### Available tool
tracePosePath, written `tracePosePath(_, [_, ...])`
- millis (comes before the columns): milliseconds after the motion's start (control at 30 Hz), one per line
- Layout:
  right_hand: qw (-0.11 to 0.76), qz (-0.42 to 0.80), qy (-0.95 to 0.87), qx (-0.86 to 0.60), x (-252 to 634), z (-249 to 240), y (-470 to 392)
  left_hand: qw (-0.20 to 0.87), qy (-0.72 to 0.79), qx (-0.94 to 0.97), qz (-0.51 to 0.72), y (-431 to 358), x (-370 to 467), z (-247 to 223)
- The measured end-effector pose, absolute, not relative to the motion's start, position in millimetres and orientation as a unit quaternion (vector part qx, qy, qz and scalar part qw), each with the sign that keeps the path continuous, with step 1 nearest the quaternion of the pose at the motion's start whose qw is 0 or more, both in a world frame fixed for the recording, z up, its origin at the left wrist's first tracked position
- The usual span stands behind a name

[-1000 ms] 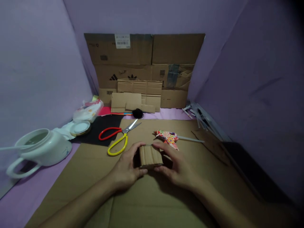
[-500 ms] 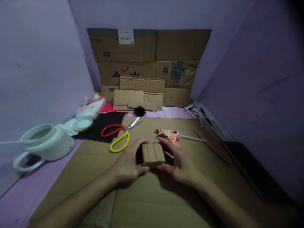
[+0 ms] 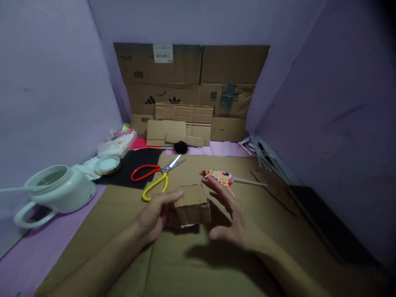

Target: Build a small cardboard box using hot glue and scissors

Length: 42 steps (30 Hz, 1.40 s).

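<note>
A small cardboard box [image 3: 193, 206] is gripped at its left side by my left hand [image 3: 157, 214], thumb on top and fingers partly hidden beneath it. To the right of the box, my right hand [image 3: 235, 222] is held apart from it, thumb and fingers spread. Beyond my left hand, scissors [image 3: 163, 170] with one red and one yellow handle lie with blades parted. A glue gun [image 3: 219, 176] in flower-patterned covering, with a translucent glue stick [image 3: 249, 181] out of its back, lies behind my right hand.
On the left stand a white teapot-like pot [image 3: 62, 189] and a round lid [image 3: 107, 164]. Black yarn [image 3: 181, 147] sits before cardboard pieces [image 3: 173, 132] leaning at the back. Clear glue sticks [image 3: 267, 154] and a dark flat slab [image 3: 328, 222] are on the right.
My right hand has let go of the box and opened to its right. The box, held in my left hand, has turned and shifted slightly left.
</note>
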State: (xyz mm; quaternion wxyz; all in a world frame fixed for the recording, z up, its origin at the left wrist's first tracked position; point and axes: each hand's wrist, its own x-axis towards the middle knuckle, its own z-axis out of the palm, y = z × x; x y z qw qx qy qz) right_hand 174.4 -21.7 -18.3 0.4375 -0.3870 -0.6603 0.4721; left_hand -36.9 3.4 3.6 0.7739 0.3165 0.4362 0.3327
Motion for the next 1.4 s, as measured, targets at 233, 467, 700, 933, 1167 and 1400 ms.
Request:
tracePosePath(233, [0.442, 0.57, -0.558, -0.411, 156, -17, -24, 0.769, 0.457, 0.379, 0.238, 1, -34, -1])
tracePosePath(467, [0.452, 0.587, -0.466, -0.485, 156, -7, -22, 0.576, 0.466, 0.534, 0.407, 0, -41, -6])
tracePosePath(700, [0.456, 0.592, -0.481, -0.458, 152, -11, -22, 0.646, 0.39, 0.548, 0.36, -9, -28, -6])
tracePosePath(933, [0.465, 0.565, -0.494, -0.47, 152, -15, -22, 0.655, 0.411, 0.537, 0.337, -10, -28, -1])
tracePosePath(1167, [0.465, 0.569, -0.493, -0.465, 151, -17, -22, 0.613, 0.412, 0.579, 0.346, -11, -27, -3])
tracePosePath(1400, [0.455, 0.591, -0.517, -0.42, 154, -11, -22, 0.633, 0.44, 0.521, 0.365, -9, -26, -2])
